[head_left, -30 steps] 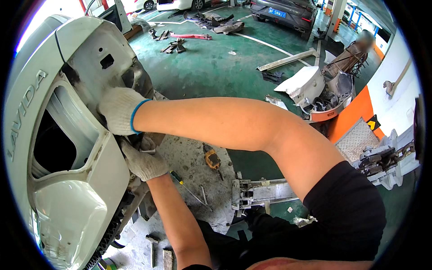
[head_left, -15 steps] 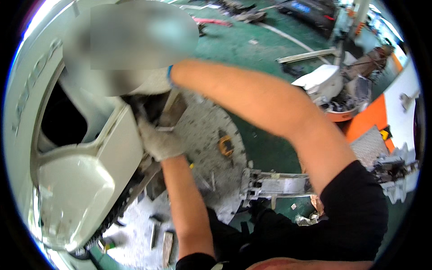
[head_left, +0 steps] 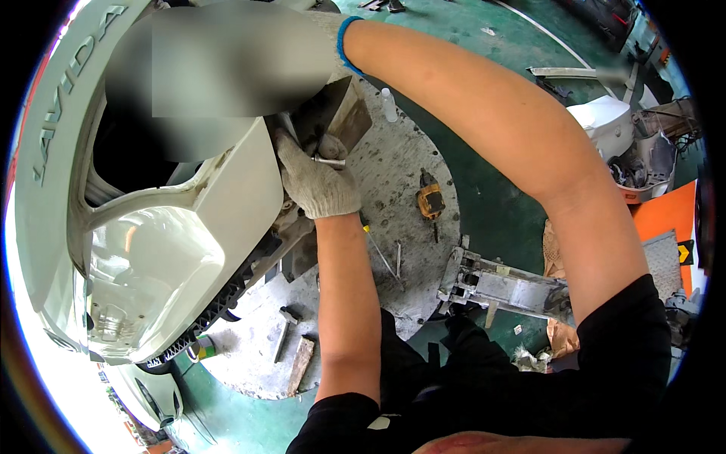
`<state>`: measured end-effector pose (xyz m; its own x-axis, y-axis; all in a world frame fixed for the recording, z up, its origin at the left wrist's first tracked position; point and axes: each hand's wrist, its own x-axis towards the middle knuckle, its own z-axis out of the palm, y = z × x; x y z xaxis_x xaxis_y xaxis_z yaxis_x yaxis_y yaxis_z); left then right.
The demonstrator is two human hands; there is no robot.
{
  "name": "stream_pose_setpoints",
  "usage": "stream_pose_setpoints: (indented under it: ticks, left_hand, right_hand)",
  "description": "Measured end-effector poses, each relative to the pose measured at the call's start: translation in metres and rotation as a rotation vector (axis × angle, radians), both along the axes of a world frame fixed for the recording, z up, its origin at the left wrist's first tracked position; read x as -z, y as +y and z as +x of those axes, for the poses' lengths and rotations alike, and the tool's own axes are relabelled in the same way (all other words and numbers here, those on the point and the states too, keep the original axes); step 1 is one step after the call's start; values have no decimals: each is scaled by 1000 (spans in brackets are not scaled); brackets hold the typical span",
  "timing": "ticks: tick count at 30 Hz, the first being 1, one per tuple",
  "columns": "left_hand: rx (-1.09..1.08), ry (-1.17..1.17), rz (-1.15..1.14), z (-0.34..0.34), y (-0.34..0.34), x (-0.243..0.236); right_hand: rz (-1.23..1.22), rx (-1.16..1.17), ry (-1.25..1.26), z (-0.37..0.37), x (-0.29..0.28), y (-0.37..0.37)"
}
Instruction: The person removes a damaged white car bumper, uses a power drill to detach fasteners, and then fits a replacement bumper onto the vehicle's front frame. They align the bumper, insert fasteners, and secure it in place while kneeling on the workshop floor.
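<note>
A large white car body panel (head_left: pixel 151 250) fills the left side, tilted over a grey round slab (head_left: pixel 401 159). My left hand (head_left: pixel 318 181), in a grey knit glove, is closed around a small silver metal tool (head_left: pixel 329 161) at the dark gap behind the panel's edge. My right arm reaches across the top. My right hand (head_left: pixel 331 34), in a glove with a blue cuff, rests on the panel's upper part and is mostly hidden by a blurred patch.
A yellow power drill (head_left: pixel 429 203), a screwdriver (head_left: pixel 380 253) and a small bottle (head_left: pixel 388 104) lie on the slab. A grey metal bracket (head_left: pixel 495 286) sits by my knees. A wooden block (head_left: pixel 300 365) and a green can (head_left: pixel 201 346) lie lower left. Car parts (head_left: pixel 612 132) are piled at the right.
The view has drawn closer to the panel. My left hand has risen to the gap behind the panel edge with the silver tool. My right hand stays on the panel's upper part.
</note>
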<state>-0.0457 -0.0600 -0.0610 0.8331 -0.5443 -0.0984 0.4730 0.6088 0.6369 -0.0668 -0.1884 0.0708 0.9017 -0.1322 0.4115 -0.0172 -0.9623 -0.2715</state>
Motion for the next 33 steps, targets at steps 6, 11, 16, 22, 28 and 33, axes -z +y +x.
stream_pose_setpoints:
  ticks: [6,11,16,22,28,33]
  left_hand:
    - [-9,-32,-25,6,-3,9]
    - [-60,-125,6,5,-6,10]
    - [-59,44,5,1,-4,5]
    - [-91,81,44,-2,-4,3]
    - [17,-43,-59,-1,0,6]
    - [-7,-20,-29,0,-2,4]
  right_hand:
    - [-30,93,-9,-2,4,3]
    - [-27,17,-15,-9,8,1]
    - [-311,110,141,22,13,-5]
    - [-834,-134,117,35,8,3]
    - [-868,-2,316,10,-2,32]
    - [-422,134,193,8,3,42]
